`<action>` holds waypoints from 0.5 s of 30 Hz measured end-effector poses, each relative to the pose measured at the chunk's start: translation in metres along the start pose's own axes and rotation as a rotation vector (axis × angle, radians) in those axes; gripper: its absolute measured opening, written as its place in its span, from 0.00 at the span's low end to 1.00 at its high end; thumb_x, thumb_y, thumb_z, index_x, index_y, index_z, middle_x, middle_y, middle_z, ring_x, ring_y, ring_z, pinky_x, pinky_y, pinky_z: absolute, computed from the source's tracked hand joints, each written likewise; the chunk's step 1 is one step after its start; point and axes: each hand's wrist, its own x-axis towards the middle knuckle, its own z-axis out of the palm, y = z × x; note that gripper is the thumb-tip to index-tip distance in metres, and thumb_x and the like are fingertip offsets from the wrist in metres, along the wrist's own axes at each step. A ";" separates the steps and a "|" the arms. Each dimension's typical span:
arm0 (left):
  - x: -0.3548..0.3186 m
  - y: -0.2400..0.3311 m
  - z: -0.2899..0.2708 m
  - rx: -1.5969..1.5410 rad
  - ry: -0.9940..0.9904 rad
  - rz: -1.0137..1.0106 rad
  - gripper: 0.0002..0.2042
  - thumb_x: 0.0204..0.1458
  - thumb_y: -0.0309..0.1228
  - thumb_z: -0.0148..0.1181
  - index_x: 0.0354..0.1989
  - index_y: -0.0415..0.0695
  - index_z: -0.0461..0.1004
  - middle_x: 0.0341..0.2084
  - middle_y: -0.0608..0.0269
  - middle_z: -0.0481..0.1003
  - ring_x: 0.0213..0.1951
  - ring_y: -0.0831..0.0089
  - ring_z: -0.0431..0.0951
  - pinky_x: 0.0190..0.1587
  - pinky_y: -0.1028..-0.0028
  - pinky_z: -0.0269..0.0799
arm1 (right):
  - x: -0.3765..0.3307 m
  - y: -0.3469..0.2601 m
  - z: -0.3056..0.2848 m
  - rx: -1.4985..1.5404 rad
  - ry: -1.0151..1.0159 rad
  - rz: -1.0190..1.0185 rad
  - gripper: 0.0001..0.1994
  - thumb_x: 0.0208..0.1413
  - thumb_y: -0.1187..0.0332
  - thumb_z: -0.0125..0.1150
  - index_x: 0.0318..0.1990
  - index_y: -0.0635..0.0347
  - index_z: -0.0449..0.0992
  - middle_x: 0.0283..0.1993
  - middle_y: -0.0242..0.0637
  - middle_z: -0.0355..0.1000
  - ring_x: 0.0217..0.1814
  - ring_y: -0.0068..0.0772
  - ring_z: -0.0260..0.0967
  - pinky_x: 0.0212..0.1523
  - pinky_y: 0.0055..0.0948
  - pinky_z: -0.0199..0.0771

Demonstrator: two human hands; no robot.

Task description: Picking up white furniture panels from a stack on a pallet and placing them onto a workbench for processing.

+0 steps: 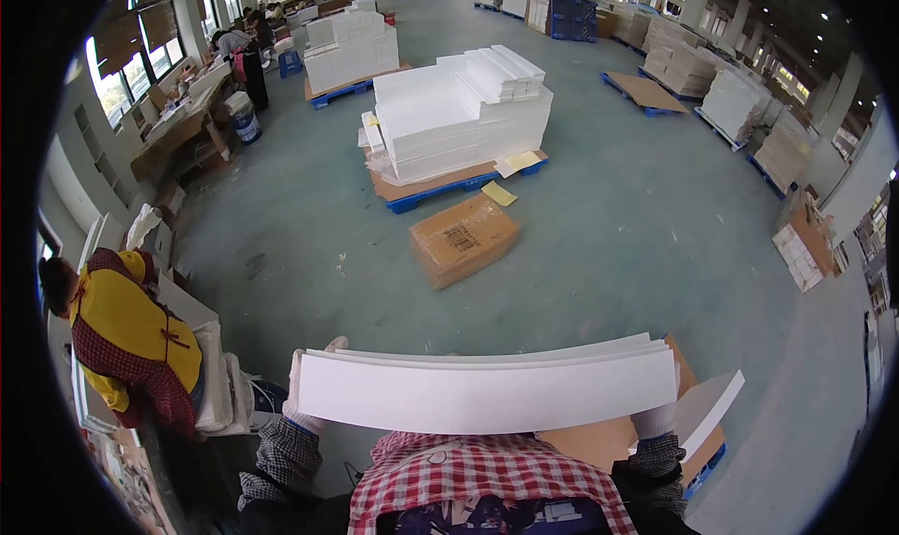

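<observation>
Smooth grey-green floor [581, 245] extended ahead. A broad stepped stack of white rectangular boards [440, 146] stood there on a blue pallet [431, 199]. Left: co-worker in yellow and checked clothing [140, 315], bent over. Long white flat panels [487, 395], layered, spanned the wearer's front. Taped brown cardboard box [464, 238] obstructed the floor between panels and stack. White-gloved left hand [303, 399] gripped the panels' left end; white-gloved right hand [655, 421] gripped the right, fingers mostly hidden. Pale yellow sheet [499, 193] lay at the box's far edge.
</observation>
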 end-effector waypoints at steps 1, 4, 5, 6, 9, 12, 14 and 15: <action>0.035 0.006 -0.013 -0.010 -0.002 -0.008 0.32 0.56 0.59 0.45 0.54 0.41 0.62 0.43 0.60 0.71 0.45 0.64 0.73 0.48 0.64 0.74 | 0.016 -0.003 0.015 -0.011 0.005 -0.001 0.13 0.66 0.60 0.42 0.49 0.60 0.62 0.49 0.41 0.66 0.51 0.32 0.69 0.49 0.34 0.74; 0.139 0.021 0.001 -0.206 -0.443 -0.203 0.31 0.57 0.58 0.43 0.53 0.40 0.63 0.41 0.60 0.71 0.43 0.65 0.73 0.46 0.65 0.74 | 0.071 -0.012 0.036 0.403 0.131 0.134 0.15 0.67 0.58 0.41 0.50 0.60 0.62 0.51 0.40 0.66 0.54 0.32 0.67 0.51 0.33 0.72; 0.168 0.021 0.037 -0.137 -0.046 -0.160 0.31 0.58 0.58 0.41 0.54 0.40 0.63 0.39 0.61 0.71 0.42 0.66 0.74 0.46 0.65 0.74 | 0.088 0.005 0.021 0.314 0.161 0.097 0.16 0.67 0.56 0.40 0.50 0.59 0.63 0.51 0.40 0.66 0.55 0.32 0.67 0.53 0.33 0.71; 0.195 0.023 0.059 -0.055 0.350 -0.104 0.31 0.59 0.58 0.39 0.54 0.40 0.63 0.37 0.61 0.71 0.41 0.66 0.74 0.45 0.65 0.74 | 0.108 0.007 0.022 0.226 0.184 0.064 0.17 0.67 0.55 0.40 0.50 0.58 0.63 0.51 0.39 0.67 0.56 0.32 0.66 0.54 0.32 0.70; 0.285 0.035 0.062 -0.072 0.143 -0.264 0.33 0.59 0.60 0.34 0.55 0.39 0.62 0.38 0.61 0.71 0.40 0.65 0.74 0.45 0.63 0.74 | 0.158 -0.007 0.033 0.184 0.205 0.037 0.16 0.66 0.55 0.41 0.50 0.57 0.63 0.49 0.38 0.66 0.54 0.30 0.67 0.54 0.31 0.69; 0.368 0.037 0.103 0.011 0.158 -0.347 0.37 0.59 0.62 0.30 0.60 0.39 0.59 0.46 0.54 0.70 0.46 0.59 0.73 0.51 0.59 0.72 | 0.205 0.005 0.019 -0.538 0.303 -0.095 0.20 0.66 0.50 0.39 0.53 0.55 0.64 0.51 0.35 0.66 0.54 0.30 0.65 0.54 0.34 0.69; 0.424 0.024 0.116 0.060 0.224 -0.382 0.38 0.58 0.63 0.30 0.62 0.39 0.57 0.51 0.51 0.68 0.50 0.56 0.71 0.54 0.57 0.69 | 0.236 0.006 0.008 -0.209 0.349 -0.027 0.20 0.66 0.51 0.38 0.53 0.55 0.64 0.51 0.35 0.66 0.54 0.30 0.65 0.54 0.34 0.69; 0.453 0.017 0.122 0.097 0.288 -0.395 0.40 0.58 0.64 0.29 0.64 0.40 0.55 0.56 0.47 0.65 0.54 0.53 0.69 0.57 0.55 0.67 | 0.257 0.007 0.002 0.118 0.367 0.025 0.20 0.67 0.51 0.37 0.53 0.56 0.64 0.52 0.35 0.66 0.54 0.30 0.65 0.54 0.34 0.69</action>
